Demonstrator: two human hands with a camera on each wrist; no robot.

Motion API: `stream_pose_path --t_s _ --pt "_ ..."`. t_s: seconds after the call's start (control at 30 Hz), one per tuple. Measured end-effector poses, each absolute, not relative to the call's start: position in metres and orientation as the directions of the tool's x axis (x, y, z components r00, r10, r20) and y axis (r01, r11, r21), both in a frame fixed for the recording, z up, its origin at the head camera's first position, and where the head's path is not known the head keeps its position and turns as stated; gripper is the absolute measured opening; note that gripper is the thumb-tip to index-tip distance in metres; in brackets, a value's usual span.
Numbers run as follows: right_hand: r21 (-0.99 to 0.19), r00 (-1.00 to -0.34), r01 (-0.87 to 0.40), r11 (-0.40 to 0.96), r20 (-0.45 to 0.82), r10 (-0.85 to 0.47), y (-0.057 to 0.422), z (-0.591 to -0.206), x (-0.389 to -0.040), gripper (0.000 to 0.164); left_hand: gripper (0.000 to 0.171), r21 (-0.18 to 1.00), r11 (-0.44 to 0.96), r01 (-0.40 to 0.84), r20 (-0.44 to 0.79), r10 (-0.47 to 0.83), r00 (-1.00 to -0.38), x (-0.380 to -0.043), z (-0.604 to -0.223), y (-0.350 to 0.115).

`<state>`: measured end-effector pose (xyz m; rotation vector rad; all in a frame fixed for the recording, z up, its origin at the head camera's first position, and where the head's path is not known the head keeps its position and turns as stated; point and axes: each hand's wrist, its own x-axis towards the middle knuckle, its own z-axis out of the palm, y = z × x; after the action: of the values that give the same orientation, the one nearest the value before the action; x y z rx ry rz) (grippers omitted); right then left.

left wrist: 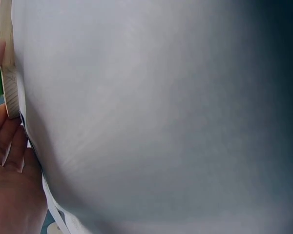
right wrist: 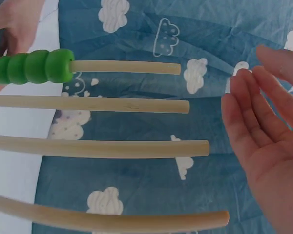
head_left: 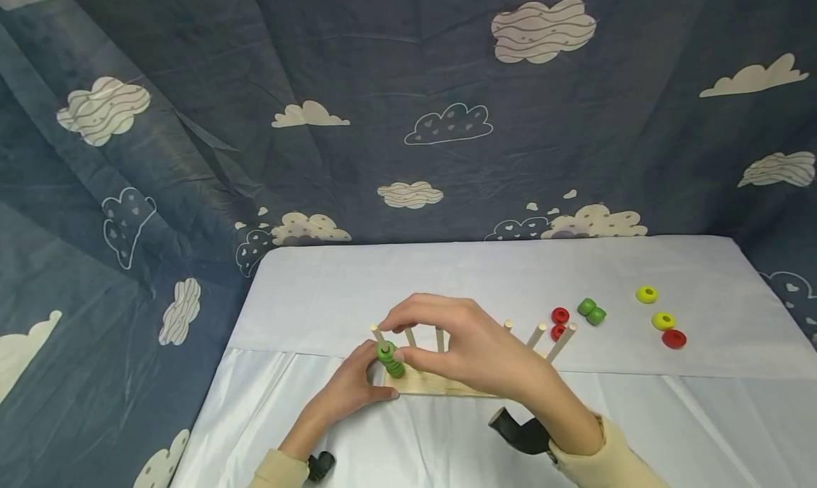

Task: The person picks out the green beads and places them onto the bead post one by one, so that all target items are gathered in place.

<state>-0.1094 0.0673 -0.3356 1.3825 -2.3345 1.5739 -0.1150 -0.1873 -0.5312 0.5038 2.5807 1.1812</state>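
A pale wooden peg board (head_left: 440, 384) stands on the white cloth with a row of upright pegs. Several green beads (head_left: 390, 360) are stacked on its leftmost peg, whose bare tip sticks out above them. My left hand (head_left: 347, 383) holds the board's left end, thumb in front and fingers behind; the left wrist view shows the fingers against the end grain (left wrist: 10, 92). Above the pegs my right hand (head_left: 469, 342) arches, fingers bent and apart from the thumb. The right wrist view shows that hand (right wrist: 271, 131) empty, beyond the tips of the bare pegs (right wrist: 136, 104).
Loose beads lie on the cloth to the right: red ones (head_left: 559, 315), green ones (head_left: 596, 316), yellow ones (head_left: 664, 321) and another red bead (head_left: 674, 340). Dark wrist straps (head_left: 520, 435) show near both sleeves. A blue cloud-patterned curtain (head_left: 383, 62) hangs behind.
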Motion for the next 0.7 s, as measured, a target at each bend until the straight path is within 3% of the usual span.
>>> stream_pose_path --t_s 0.17,0.7 --pt "-0.751 -0.598 -0.655 0.080 0.451 -0.662 0.074 -0.343 -0.100 0.034 0.072 0.766 0.610 0.202 -0.089 0.412 -0.907 -0.115 -0.534 -0.188" --pt "-0.814 -0.701 -0.548 0.193 0.320 -0.638 0.099 -0.373 -0.073 0.028 0.066 0.754 0.630 0.185 -0.099 0.387 -0.917 -0.114 -0.535 -0.187"
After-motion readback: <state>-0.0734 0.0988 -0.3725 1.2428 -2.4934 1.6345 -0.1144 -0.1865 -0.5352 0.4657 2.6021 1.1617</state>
